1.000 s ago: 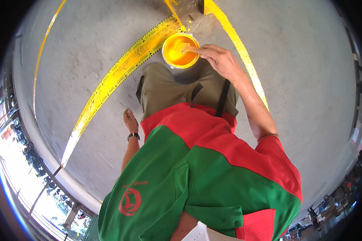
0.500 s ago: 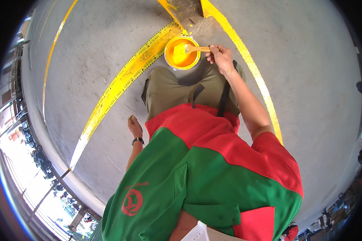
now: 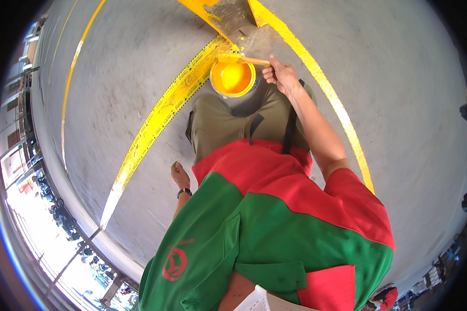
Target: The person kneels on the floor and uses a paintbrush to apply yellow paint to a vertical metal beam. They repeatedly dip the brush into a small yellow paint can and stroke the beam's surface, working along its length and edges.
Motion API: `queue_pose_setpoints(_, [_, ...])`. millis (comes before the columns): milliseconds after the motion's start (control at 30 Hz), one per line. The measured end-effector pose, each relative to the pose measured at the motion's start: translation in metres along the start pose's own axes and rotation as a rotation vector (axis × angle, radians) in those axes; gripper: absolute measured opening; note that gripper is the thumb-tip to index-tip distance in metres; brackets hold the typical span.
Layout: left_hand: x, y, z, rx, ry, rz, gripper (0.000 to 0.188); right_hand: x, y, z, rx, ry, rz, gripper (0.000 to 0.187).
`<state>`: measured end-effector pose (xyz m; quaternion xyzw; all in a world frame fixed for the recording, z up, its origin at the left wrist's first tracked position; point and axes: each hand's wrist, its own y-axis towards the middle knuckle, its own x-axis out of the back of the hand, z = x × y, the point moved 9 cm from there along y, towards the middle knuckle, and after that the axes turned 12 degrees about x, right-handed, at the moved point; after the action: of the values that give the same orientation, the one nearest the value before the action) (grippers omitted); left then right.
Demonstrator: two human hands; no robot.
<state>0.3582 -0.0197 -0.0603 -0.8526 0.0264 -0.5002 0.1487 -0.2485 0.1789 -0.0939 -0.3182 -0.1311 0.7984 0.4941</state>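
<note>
Two bare hands. Left hand (image 3: 180, 176) hangs low beside the shirt (image 3: 275, 207), watch (image 3: 184, 192) on its wrist, nothing visible in it; can't tell if the fingers are curled or loose. Next, bucket (image 3: 252, 83) of yellow paint (image 3: 231, 79), in front of the knees (image 3: 210, 110), just beside the upper end of the wide stripe (image 3: 162, 103). Brush (image 3: 243, 59) sits across its far rim, bristles yellow and pointing left; rim contact unclear. Right hand (image 3: 283, 75): grip clenched on the end of the brush handle. To do it well: keep the brush flat, drag the bristles over the rim so extra paint falls back inside; choking up on the handle probably gives better control.

Around, left to right: thin yellow line (image 3: 79, 47), well apart. Wide stripe, edged with black-marked tape (image 3: 189, 53). Metal post (image 3: 202, 11), yellow-sided, near the bucket. Another yellow line (image 3: 324, 83) past the right hand. In the way: bucket and knees crowd the stripe's upper end, likely easy to bump.
</note>
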Motion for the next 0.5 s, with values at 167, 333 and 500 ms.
queue_pose_setpoints(167, [-0.002,0.005,-0.002,0.034,0.014,0.033,0.040,-0.030,0.039,0.062,0.268,0.142,0.036,0.038])
queue_pose_setpoints(333, [0.000,0.010,-0.011,-0.034,0.028,0.033,0.039,-0.078,0.058,0.139,0.722,-0.425,0.039,0.025])
queue_pose_setpoints(500, [0.002,0.011,-0.014,-0.041,0.030,0.043,0.040,-0.138,0.024,0.192,0.970,-0.736,0.146,0.019])
